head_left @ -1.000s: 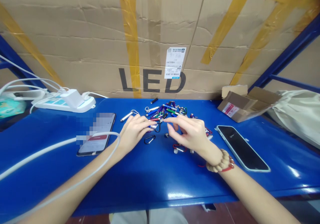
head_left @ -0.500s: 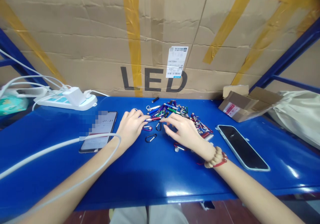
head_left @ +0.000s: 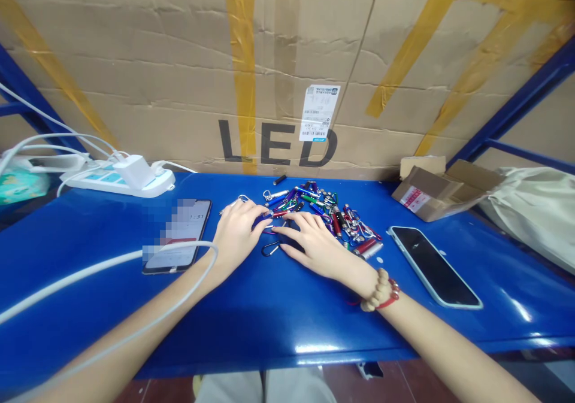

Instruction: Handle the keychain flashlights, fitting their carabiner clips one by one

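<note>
My left hand point(head_left: 240, 228) is closed, with thumb and forefinger pinching a small blue-purple metal tube point(head_left: 264, 216), which looks like a mini flashlight; the fingers partly cover it. Just below the fingertips, a purple carabiner point(head_left: 268, 230) shows in part. My right hand point(head_left: 317, 238) reaches in from the right, fingers apart, its forefinger close to that carabiner; whether it touches is unclear. Under its thumb side lies a black carabiner point(head_left: 270, 249). Behind both hands spreads a pile of mini flashlights and carabiners, including a red flashlight point(head_left: 281, 214) and a green one point(head_left: 311, 199).
On the blue table point(head_left: 251, 313), one phone point(head_left: 175, 244) lies left and another point(head_left: 435, 265) right. A white power strip point(head_left: 117, 178) with cables stands back left. An open small carton point(head_left: 431, 190) sits back right. A large cardboard box point(head_left: 179, 79) walls the back. A white cable crosses my left forearm.
My right hand has moved left and slightly down, toward my left fingertips. The left fingers have left the red flashlight's end and now hold the blue-purple tube. More of the pile shows on the right.
</note>
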`<state>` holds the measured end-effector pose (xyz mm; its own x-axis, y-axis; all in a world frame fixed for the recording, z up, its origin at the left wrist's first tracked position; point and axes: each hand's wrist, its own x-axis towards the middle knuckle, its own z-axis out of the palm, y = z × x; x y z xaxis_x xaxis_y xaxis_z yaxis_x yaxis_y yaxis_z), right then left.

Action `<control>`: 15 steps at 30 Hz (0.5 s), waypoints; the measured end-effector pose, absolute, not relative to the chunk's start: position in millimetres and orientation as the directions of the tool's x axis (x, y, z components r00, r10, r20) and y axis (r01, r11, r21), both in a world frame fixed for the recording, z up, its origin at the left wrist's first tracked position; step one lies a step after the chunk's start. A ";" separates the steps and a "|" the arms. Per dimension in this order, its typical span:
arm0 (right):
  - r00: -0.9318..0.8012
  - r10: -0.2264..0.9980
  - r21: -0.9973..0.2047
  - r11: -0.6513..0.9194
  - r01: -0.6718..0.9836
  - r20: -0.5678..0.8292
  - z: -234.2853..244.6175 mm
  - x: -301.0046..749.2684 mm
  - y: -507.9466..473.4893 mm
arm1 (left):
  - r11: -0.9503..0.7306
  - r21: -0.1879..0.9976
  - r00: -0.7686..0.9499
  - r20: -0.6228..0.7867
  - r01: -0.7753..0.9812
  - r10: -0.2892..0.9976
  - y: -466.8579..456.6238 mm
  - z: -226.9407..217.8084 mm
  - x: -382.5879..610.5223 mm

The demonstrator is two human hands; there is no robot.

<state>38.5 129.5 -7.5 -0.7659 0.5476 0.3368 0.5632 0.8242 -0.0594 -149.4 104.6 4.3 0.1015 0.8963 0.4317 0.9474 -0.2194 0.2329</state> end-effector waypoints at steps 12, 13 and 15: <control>-0.739 0.576 -0.028 0.795 0.606 0.350 -2.6 46.1 138.2 | -0.267 0.256 0.127 0.456 0.929 0.881 103.1 3.7 -146.7; -0.741 0.574 -0.022 0.795 0.606 0.348 -3.0 46.4 138.6 | -0.272 0.256 0.131 0.460 0.928 0.878 103.0 3.3 -146.5; -0.745 0.571 -0.019 0.798 0.603 0.345 -3.8 46.8 139.4 | -0.280 0.253 0.138 0.464 0.926 0.875 102.8 2.6 -146.1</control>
